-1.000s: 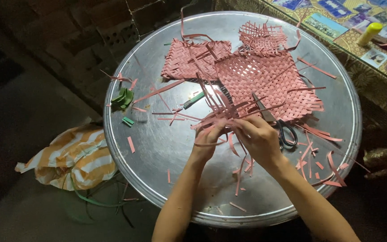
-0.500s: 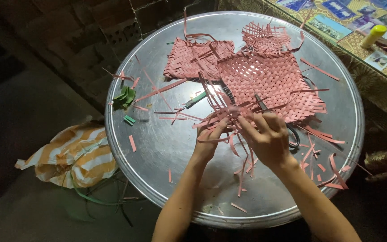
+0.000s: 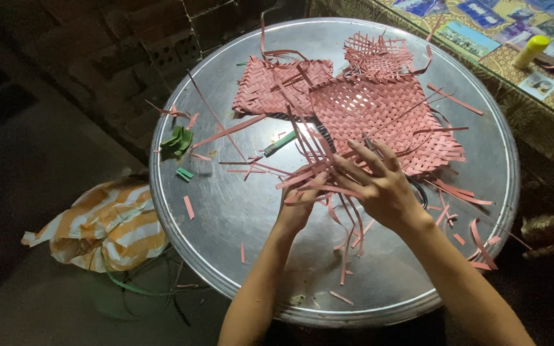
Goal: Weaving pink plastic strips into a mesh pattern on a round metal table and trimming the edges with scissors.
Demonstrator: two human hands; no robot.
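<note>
Strips: a loose bundle of pink weaving strips lies at the centre of the frame, trailing off the large woven mat.
Left hand: closed, pinching the strip ends.
Right hand: fingers spread, pressing the strips flat, gripping nothing.
Risk: thin strips could kink or slide out of the weave if tugged sideways.
Surroundings: round metal tray; smaller mat upper centre; green scraps left; striped bag lower left.
Obstruction: dark scissors, mostly hidden beside the right hand.
</note>
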